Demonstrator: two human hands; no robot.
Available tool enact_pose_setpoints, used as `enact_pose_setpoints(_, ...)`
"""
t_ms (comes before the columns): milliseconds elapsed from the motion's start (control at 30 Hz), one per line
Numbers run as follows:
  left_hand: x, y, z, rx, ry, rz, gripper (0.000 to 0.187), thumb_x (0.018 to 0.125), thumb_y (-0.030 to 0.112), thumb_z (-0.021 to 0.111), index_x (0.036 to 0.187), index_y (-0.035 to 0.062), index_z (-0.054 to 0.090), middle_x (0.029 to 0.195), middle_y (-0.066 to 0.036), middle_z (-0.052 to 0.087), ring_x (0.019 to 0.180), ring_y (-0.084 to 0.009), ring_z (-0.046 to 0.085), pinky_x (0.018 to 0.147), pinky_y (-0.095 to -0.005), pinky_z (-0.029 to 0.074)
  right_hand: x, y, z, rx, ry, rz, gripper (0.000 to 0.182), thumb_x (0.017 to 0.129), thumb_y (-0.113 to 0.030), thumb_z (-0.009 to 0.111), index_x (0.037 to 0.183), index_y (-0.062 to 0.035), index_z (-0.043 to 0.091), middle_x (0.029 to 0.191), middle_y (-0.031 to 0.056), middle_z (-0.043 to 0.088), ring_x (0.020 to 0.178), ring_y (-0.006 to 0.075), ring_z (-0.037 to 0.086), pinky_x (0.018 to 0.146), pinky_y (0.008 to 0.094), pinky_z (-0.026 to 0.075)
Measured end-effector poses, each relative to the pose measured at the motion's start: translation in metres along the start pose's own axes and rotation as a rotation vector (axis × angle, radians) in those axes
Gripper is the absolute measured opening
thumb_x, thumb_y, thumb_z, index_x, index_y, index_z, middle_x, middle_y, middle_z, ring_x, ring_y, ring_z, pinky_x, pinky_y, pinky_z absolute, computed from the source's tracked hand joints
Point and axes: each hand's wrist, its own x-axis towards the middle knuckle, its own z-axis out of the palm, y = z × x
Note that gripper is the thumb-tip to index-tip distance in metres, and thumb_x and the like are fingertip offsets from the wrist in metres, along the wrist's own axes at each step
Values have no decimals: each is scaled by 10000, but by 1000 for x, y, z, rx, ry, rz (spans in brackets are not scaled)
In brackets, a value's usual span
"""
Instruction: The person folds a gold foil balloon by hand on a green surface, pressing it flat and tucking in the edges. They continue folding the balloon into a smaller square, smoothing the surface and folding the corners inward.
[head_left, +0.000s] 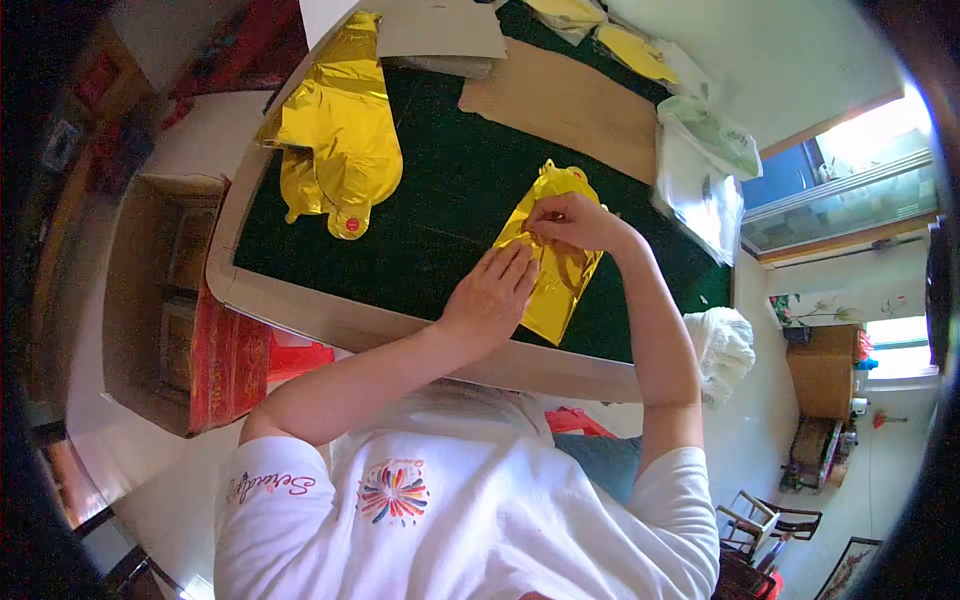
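Note:
A flat gold foil balloon point(560, 300), apparently folded over, lies on the dark green tabletop point(440, 160) in front of me. My left hand point(490, 293) rests on its left side with the fingers stretched out and pressed flat against the foil. Above it, my right hand point(572, 222) is closed in a pinch at the upper part of the balloon; the fingertips partly cover the spot they grip. Farther left lies a pile of gold foil balloons point(345, 150), flat and creased, with a round red mark at the near end.
A brown cardboard sheet point(565, 105) and a pale board point(440, 28) lie at the far side. Clear plastic bags point(700, 190) sit along the right edge. An open cardboard box point(165, 300) stands left of the table, and a white bundle point(720, 352) hangs at the right corner.

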Motion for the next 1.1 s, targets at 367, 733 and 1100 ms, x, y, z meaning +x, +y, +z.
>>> enact_pose_setpoints(367, 2, -1, -6, 25, -131, -11, 499, 890, 280, 535, 1304, 13, 459, 1380, -194, 409, 1313, -360, 349, 1106, -465, 269, -5, -17, 8, 6, 101, 60, 182, 843, -144, 633, 1000, -52, 637, 926, 91, 663, 878, 212, 626, 804, 319, 488)
enact_pose_setpoints(733, 5, 0, -4, 8, -65, -9, 476, 873, 254, 541, 1268, -6, 493, 1315, -195, 472, 1266, -346, 404, 1057, -450, 330, -69, -32, 67, -423, 695, -128, 324, 857, -85, 586, 1179, -54, 597, 1282, 125, 537, 1224, 308, 483, 1050, 464, 343)
enact_pose_setpoints(1100, 6, 2, -8, 21, -81, -7, 478, 835, 225, 599, 1254, 10, 512, 1319, -198, 460, 1260, -358, 397, 1059, -450, 340, -64, -16, 88, -424, 622, -11, 463, 919, -183, 519, 1363, -77, 444, 1421, 115, 415, 1346, 282, 350, 1113, 470, 237)
